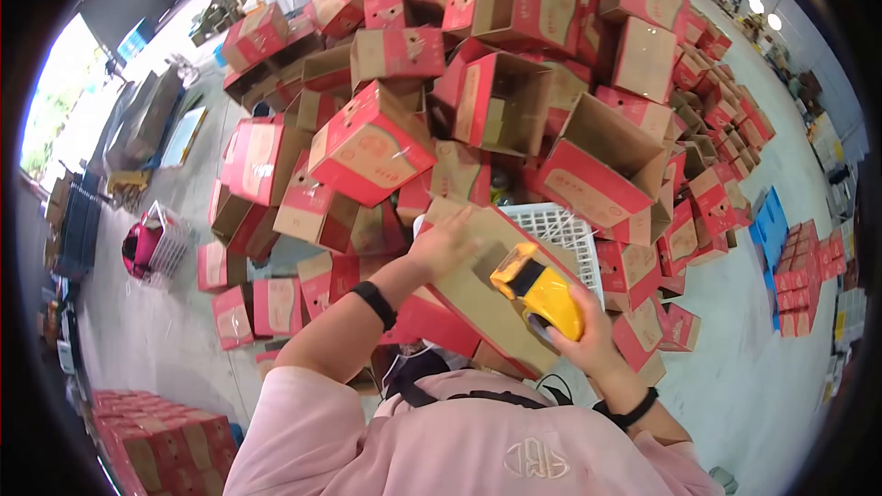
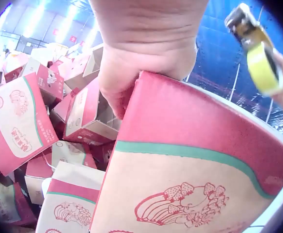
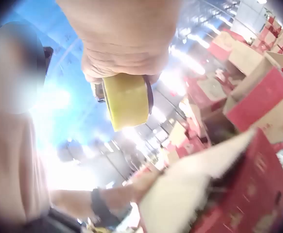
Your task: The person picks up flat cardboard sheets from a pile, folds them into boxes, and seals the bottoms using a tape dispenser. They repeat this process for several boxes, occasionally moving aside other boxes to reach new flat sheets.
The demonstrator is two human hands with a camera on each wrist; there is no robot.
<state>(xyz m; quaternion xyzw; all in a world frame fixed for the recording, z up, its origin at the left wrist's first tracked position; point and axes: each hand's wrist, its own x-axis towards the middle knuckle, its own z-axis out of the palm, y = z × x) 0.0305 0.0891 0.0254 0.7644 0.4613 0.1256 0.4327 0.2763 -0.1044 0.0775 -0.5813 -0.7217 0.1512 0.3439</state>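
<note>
In the head view my left hand point(image 1: 446, 243) rests with extended fingers on the brown top of a carton point(image 1: 510, 326) in front of my body. The left wrist view shows this hand point(image 2: 148, 63) over the upper edge of the carton point(image 2: 195, 160), whose printed red and tan side faces the camera. My right hand point(image 1: 588, 335) grips a yellow tape dispenser point(image 1: 549, 303) above the same carton, toward its right side. In the right wrist view the wide yellow tape roll point(image 3: 127, 101) shows below the right hand point(image 3: 127, 53), apart from the carton.
A large heap of red and tan cartons point(image 1: 395, 142), many with open tops, rises ahead. A white plastic crate point(image 1: 583, 248) stands just beyond the carton. Stacked red cartons point(image 1: 165, 441) are at lower left, and a white basket point(image 1: 170, 243) sits on the floor at left.
</note>
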